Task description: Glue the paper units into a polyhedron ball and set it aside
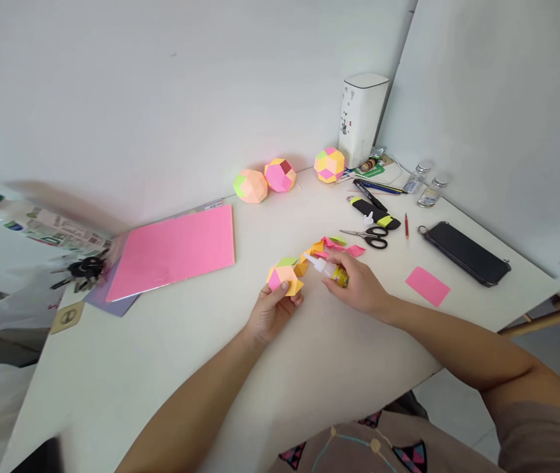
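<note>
Closed round a partly built paper ball (284,276) of orange, pink and green facets is my left hand (273,309), with the thumb on its near side. Pointed paper flaps stick out on the ball's right side. My right hand (351,282) grips a small glue bottle (338,274) with a yellow label, its white nozzle tilted up and left near the flaps. I cannot tell whether the nozzle touches the paper. Folded paper pieces (342,247) in pink, orange and green lie just beyond the bottle.
Finished paper balls (280,175) sit along the wall. Scissors (376,236), a black-and-yellow cutter (374,212), a pink paper square (428,286) and a black case (467,253) lie to the right. Pink sheets (176,249), keys (85,268) and a green-capped bottle (38,220) are on the left.
</note>
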The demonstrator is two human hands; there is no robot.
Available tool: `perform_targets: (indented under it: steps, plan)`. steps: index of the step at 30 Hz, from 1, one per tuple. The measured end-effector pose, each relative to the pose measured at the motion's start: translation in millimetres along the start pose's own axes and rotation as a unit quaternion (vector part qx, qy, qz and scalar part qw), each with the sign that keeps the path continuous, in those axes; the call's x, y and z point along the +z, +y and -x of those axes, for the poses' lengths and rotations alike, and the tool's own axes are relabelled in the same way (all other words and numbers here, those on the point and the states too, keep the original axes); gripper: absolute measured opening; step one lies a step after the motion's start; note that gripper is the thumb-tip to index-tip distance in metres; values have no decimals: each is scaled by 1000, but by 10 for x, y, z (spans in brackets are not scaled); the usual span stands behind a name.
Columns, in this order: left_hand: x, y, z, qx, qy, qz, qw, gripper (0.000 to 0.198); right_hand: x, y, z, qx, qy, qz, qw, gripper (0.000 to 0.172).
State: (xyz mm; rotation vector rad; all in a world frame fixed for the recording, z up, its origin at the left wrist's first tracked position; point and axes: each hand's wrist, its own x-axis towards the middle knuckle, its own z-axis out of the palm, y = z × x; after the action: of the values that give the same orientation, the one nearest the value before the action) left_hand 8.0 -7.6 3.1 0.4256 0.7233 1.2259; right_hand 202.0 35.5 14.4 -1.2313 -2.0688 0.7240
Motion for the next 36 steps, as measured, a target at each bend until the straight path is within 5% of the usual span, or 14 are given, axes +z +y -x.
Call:
perform_targets:
  steps: [3,10,15,36]
  plan:
    - [-1,3,-13,5,4,-4,1000,13,-46,-47,4,28,32,-96,994,34]
    - [14,-7,-22,2,18,-3,1000,15,-131,-156,3,-117,8,-177,977,33]
    - [14,0,-32,3,25,18,1000,18,-131,-176,16,-130,19,-225,966,33]
    - [-15,1,-50,2,49,40,998,13,-120,-159,4,-126,11,-194,973,20]
